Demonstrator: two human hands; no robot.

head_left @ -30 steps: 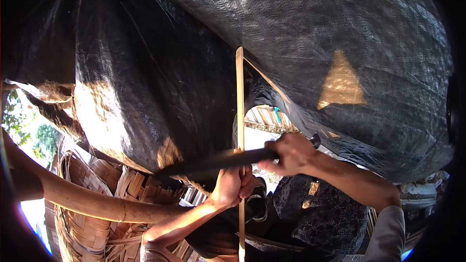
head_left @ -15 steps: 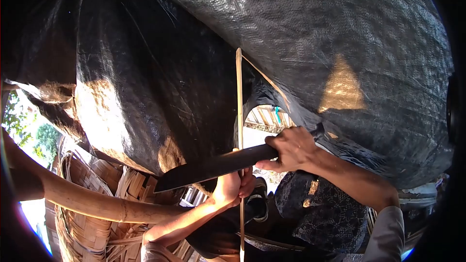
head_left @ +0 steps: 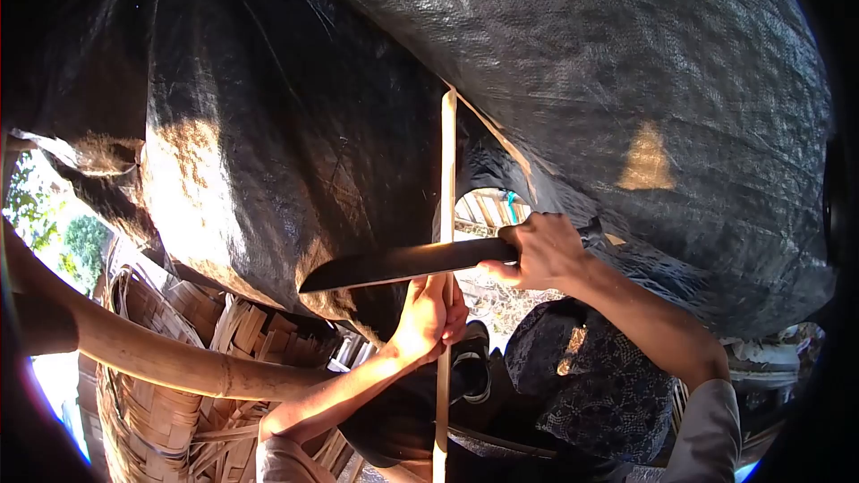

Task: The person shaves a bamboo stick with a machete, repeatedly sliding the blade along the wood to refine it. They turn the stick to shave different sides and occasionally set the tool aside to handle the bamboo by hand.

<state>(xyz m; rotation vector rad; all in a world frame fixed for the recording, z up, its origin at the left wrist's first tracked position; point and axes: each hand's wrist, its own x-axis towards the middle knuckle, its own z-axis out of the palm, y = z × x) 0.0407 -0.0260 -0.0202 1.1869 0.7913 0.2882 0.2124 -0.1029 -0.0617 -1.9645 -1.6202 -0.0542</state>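
The left hand (head_left: 426,320) grips a pale strip (head_left: 448,170) while the right hand (head_left: 550,252) holds a machete (head_left: 403,266) across it

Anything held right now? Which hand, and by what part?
Right hand: large dark knife, by its handle end. Left hand: long pale strip, gripped partway along its length, below the knife in the picture.

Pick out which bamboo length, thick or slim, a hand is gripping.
The slim, pale strip running up the view's middle, gripped in the left hand. The thick pole at lower left has no hand around it.
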